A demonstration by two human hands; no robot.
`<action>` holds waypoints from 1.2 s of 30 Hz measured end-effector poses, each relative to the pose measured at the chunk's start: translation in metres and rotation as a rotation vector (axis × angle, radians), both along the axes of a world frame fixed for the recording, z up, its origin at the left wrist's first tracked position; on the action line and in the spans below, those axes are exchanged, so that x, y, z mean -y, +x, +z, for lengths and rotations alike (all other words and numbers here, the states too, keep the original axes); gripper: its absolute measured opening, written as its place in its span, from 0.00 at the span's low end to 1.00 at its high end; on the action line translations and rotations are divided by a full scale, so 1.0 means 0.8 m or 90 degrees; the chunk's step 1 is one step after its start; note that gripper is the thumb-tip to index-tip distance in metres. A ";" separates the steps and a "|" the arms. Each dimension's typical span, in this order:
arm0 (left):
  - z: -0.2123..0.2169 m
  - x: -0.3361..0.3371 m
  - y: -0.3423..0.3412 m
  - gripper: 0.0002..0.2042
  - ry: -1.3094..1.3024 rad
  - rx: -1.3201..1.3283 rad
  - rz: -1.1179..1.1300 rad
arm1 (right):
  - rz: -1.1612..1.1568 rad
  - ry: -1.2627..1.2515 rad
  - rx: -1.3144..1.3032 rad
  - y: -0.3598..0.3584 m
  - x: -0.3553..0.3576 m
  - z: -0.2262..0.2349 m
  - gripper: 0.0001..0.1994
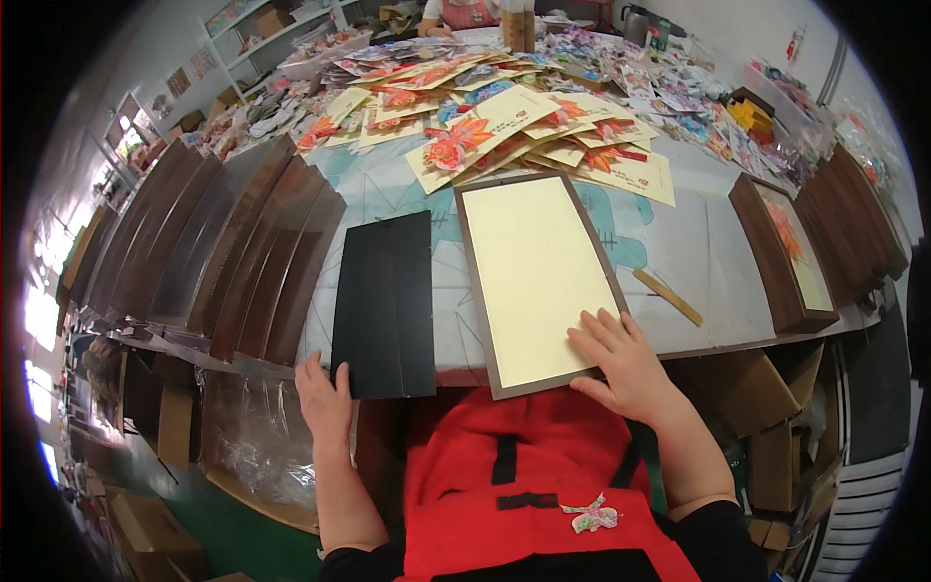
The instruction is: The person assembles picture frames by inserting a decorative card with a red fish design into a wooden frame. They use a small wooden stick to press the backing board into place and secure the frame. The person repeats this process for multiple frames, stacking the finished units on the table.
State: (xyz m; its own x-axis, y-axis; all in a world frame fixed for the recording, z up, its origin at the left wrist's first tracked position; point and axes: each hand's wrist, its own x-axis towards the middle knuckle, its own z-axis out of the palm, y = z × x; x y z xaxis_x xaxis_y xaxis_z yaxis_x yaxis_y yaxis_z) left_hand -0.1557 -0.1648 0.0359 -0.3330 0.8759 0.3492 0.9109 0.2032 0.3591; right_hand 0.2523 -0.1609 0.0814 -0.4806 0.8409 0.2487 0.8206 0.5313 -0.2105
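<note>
A brown picture frame (475,281) with a pale yellow sheet (533,262) inside lies flat at the table's near edge, in front of me. My right hand (621,359) rests flat on the frame's lower right corner, fingers spread, pressing on the sheet. To the left lies a stack of black backing boards (385,301). My left hand (323,400) touches the lower left corner of that black stack with fingers apart, holding nothing. I wear a red apron (543,495).
A row of dark brown frames (233,252) leans at the left. More frames (805,252) stand at the right. A wooden stick (667,296) lies right of the frame. Yellow sheets with orange paper-cut flowers (504,131) cover the far table. Another person (464,14) sits at the far end.
</note>
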 end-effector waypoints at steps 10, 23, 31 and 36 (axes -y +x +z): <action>-0.043 0.016 -0.021 0.10 0.085 0.977 -0.100 | 0.118 -0.029 -0.148 -0.044 -0.008 0.007 0.21; 0.025 0.018 0.145 0.17 -0.102 1.001 -0.458 | 0.042 -0.420 -1.040 -0.044 -0.021 0.017 0.23; -0.015 -0.008 0.147 0.16 -0.040 0.731 -0.431 | -0.084 -0.397 -0.812 0.028 -0.063 0.015 0.37; -0.014 -0.007 0.151 0.15 -0.068 0.718 -0.433 | -0.084 -0.397 -0.747 0.026 -0.091 0.004 0.37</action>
